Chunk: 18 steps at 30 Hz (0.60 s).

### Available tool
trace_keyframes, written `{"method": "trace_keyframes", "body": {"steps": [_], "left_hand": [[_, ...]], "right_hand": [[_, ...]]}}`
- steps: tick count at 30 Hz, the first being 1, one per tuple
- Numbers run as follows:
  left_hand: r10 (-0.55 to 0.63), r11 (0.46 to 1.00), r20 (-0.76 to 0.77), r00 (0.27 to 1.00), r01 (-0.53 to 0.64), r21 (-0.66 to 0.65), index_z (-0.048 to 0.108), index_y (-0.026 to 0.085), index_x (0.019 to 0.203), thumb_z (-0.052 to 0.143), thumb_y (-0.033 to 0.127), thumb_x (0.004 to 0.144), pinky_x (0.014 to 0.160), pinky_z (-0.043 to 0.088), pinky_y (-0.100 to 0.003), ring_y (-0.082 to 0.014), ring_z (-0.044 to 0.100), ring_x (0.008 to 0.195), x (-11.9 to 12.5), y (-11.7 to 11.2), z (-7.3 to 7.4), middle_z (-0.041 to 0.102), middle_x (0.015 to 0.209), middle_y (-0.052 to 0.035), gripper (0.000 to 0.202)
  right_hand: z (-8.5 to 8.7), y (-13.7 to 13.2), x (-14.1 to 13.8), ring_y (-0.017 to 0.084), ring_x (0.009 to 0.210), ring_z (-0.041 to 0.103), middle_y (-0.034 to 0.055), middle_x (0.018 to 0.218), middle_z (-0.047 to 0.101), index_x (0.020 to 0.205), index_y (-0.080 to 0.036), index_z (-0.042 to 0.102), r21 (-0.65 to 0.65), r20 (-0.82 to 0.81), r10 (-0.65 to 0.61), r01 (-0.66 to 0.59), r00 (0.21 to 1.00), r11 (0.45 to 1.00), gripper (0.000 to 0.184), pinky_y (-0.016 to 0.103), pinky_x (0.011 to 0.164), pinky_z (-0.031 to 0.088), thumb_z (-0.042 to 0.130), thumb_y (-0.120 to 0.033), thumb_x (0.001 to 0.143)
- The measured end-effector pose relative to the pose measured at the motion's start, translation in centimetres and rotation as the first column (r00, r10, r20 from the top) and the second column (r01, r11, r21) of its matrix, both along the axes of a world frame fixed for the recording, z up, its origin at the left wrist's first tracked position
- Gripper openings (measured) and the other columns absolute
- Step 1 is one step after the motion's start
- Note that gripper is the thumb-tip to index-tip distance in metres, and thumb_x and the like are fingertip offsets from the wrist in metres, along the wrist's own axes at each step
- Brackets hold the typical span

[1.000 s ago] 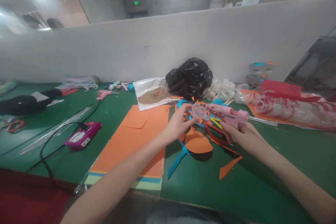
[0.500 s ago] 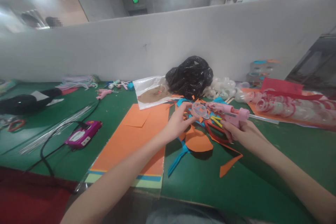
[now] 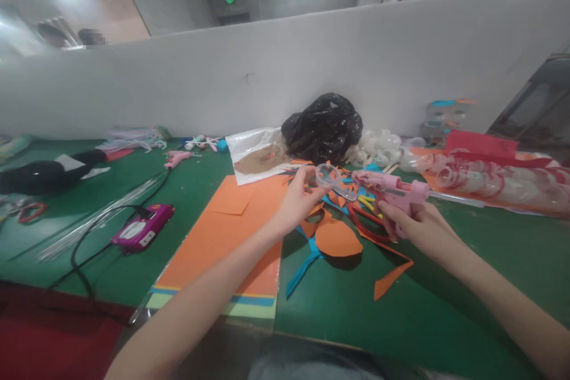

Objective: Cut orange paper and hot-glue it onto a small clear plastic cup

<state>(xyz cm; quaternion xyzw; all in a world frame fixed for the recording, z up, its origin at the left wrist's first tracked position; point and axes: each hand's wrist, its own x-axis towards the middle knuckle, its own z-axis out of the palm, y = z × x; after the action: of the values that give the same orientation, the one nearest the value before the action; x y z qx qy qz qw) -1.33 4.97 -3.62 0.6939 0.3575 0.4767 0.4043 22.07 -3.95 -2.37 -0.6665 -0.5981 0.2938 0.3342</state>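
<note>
My left hand pinches a clear round plastic piece, like a small lid or cup, by its left edge. My right hand is wrapped round the grip of a pink hot glue gun. A translucent glue stick juts from the gun's back. The nozzle points left at the plastic piece, with a small gap between them. Below the hands lie cut orange paper, blue paper strips and red-handled scissors, partly covered by my right hand.
Orange sheets lie left of centre. A black plastic bag sits against the white partition. Clear plastic cups fill the right side. Further left are a purple power box with cables, another pink glue gun and clear sticks.
My left hand has drawn the plastic piece slightly left and turned it. My right hand has shifted the glue gun a little right, widening the gap between the nozzle and the piece.
</note>
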Motion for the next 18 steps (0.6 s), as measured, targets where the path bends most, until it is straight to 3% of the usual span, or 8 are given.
{"method": "trace_keyframes", "body": {"steps": [5, 10, 18], "left_hand": [[0.006, 1.0, 0.029, 1.0, -0.006, -0.001, 0.053, 0.021, 0.111, 0.074, 0.028, 0.085, 0.08, 0.049, -0.029, -0.0174, 0.063, 0.1, 0.08, -0.12, 0.14, 0.064, 0.123, -0.0084, 0.034], [0.031, 1.0, 0.015, 0.999, -0.031, 0.002, 0.054, 0.021, 0.111, 0.073, 0.026, 0.086, 0.081, 0.048, -0.029, -0.0162, 0.063, 0.097, 0.07, -0.3, 0.25, 0.066, 0.121, -0.0074, 0.032], [0.034, 0.999, 0.007, 0.999, -0.034, -0.002, 0.053, 0.021, 0.111, 0.073, 0.023, 0.085, 0.08, 0.048, -0.029, -0.016, 0.062, 0.096, 0.16, -0.26, 0.28, 0.065, 0.123, -0.0076, 0.033]], "right_hand": [[0.11, -0.05, 0.09, 0.017, 0.054, 0.054, 0.0045, 0.049, 0.059, 0.043, -0.023, 0.052, 0.001, 0.053, 0.017, -0.017, 0.998, 1.0, 0.067, 0.03, 0.06, 0.044, 0.048, -0.078, 0.081], [-0.07, -0.24, 0.3, 0.018, 0.056, 0.055, 0.0046, 0.051, 0.059, 0.046, -0.022, 0.053, 0.024, 0.054, 0.054, -0.056, 0.997, 0.998, 0.066, 0.031, 0.062, 0.043, 0.046, -0.069, 0.093], [-0.35, -0.24, 0.17, 0.017, 0.054, 0.052, 0.0039, 0.05, 0.057, 0.049, -0.021, 0.054, 0.047, 0.032, 0.071, -0.072, 0.997, 0.996, 0.065, 0.031, 0.06, 0.04, 0.049, -0.07, 0.091]]}}
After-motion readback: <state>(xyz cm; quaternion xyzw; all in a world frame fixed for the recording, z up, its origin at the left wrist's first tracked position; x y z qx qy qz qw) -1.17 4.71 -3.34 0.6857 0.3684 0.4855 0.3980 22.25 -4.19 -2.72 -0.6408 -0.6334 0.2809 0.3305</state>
